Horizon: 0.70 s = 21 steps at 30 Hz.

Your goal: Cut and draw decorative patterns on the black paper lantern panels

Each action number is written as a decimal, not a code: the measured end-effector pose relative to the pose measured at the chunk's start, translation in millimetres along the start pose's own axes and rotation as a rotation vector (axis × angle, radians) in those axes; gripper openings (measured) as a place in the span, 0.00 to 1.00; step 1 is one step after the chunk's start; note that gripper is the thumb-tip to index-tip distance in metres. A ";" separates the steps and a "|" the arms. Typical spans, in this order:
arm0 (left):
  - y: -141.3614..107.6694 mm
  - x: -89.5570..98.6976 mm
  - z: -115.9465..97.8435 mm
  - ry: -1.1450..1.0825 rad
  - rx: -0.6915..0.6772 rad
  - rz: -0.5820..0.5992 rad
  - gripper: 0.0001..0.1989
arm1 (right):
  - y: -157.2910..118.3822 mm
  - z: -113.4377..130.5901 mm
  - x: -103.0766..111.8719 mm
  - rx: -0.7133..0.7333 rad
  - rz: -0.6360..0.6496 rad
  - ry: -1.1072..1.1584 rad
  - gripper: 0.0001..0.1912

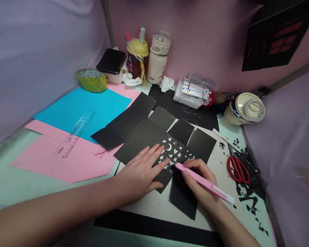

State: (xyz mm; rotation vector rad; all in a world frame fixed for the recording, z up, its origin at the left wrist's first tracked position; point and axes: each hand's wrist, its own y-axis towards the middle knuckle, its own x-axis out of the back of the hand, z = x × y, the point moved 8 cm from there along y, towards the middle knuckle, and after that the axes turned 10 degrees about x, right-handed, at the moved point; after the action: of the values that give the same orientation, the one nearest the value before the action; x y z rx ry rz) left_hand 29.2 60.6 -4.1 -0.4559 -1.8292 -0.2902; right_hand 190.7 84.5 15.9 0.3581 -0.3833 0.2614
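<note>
My left hand (144, 169) lies flat with its fingers spread, pressing on a folded black card sheet (141, 135). One panel of the card has small cut-out stars, moons and a heart (175, 151) showing white. My right hand (203, 181) is closed around a pink pen-shaped craft knife (202, 180), its tip down at the cut-outs beside my left fingertips. The tip itself is too small to make out. A narrow black flap (184, 197) of the card extends below the right hand. Underneath lies a pale board (146, 209).
Red-handled scissors (238, 169) and black paper scraps (252, 202) lie at right, near a white pen (226, 140). At left are a clear ruler (76, 133), blue paper (67, 103), pink paper (84, 164) and a yellow tape roll (92, 80). Bottles (158, 60) and a marker box (193, 92) stand behind.
</note>
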 end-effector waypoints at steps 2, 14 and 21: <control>-0.1 1.2 -0.4 0.001 -0.003 -0.005 0.35 | -0.7 2.1 2.7 0.026 -0.007 -0.017 0.08; -0.2 0.4 -0.2 -0.003 0.000 -0.022 0.34 | -4.9 -0.6 -8.6 0.035 0.167 -0.009 0.04; 0.0 0.0 -0.1 0.006 -0.002 -0.007 0.35 | -2.0 4.8 -11.6 0.059 0.197 -0.034 0.04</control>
State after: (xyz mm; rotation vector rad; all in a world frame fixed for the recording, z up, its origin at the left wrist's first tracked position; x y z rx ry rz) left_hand 29.2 60.5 -4.1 -0.4493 -1.8249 -0.2976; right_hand 179.4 78.7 14.7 0.3835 -0.4457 0.4603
